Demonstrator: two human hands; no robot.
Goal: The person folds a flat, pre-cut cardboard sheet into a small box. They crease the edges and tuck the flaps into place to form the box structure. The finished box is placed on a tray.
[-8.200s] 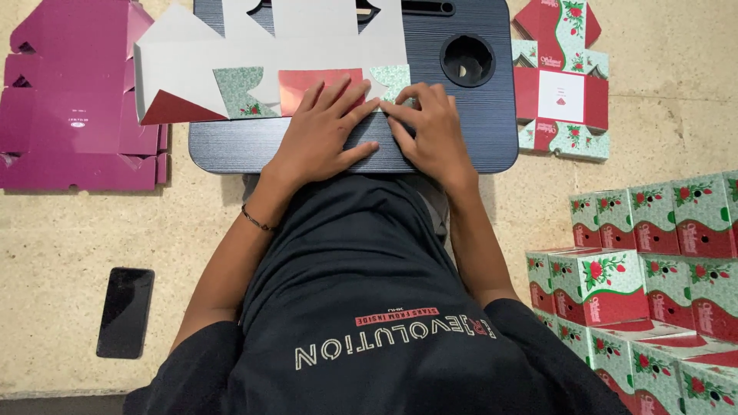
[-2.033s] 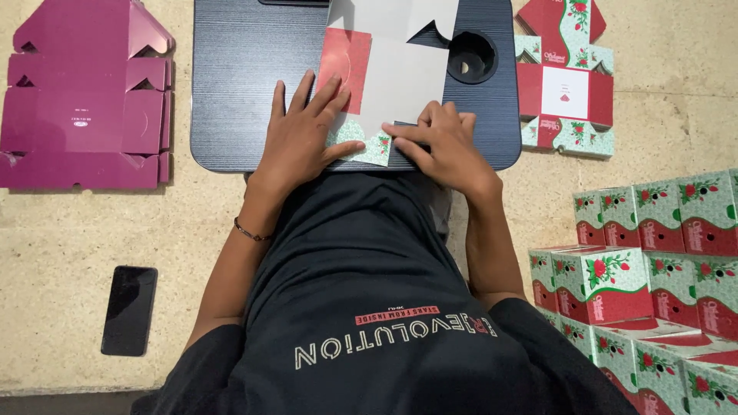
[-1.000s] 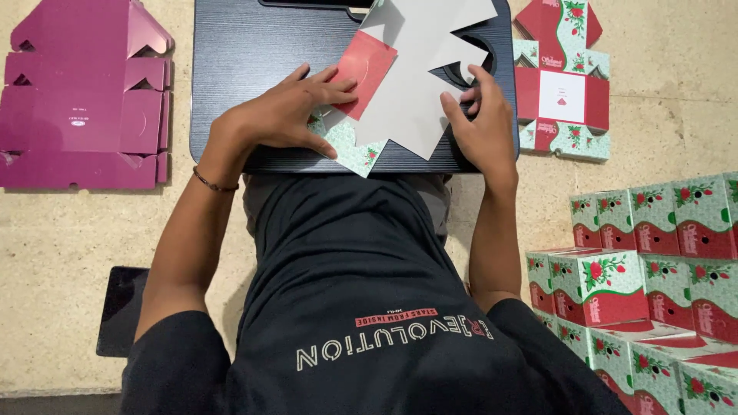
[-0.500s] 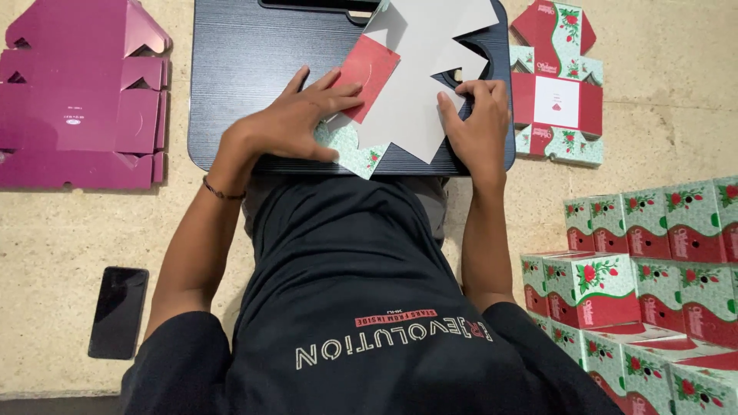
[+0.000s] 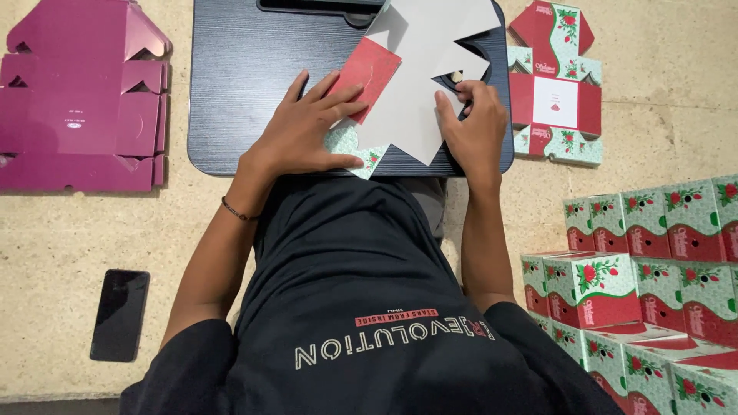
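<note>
Stacked floral boxes (image 5: 653, 300) are being cut off by the right and bottom edges. The flat magenta carton (image 5: 81, 100) is being clipped at the left edge.

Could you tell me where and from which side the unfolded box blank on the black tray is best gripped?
Probably at the flat box blank's right edge, coming from the right, where the right hand already pinches a flap. The left hand presses its red panel flat on the black tray, so the left side is pinned.

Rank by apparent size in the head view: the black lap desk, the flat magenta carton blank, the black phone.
1. Black lap desk, largest, though partly covered.
2. Flat magenta carton blank, somewhat smaller, cut off at the left edge.
3. Black phone, clearly smallest.
</note>
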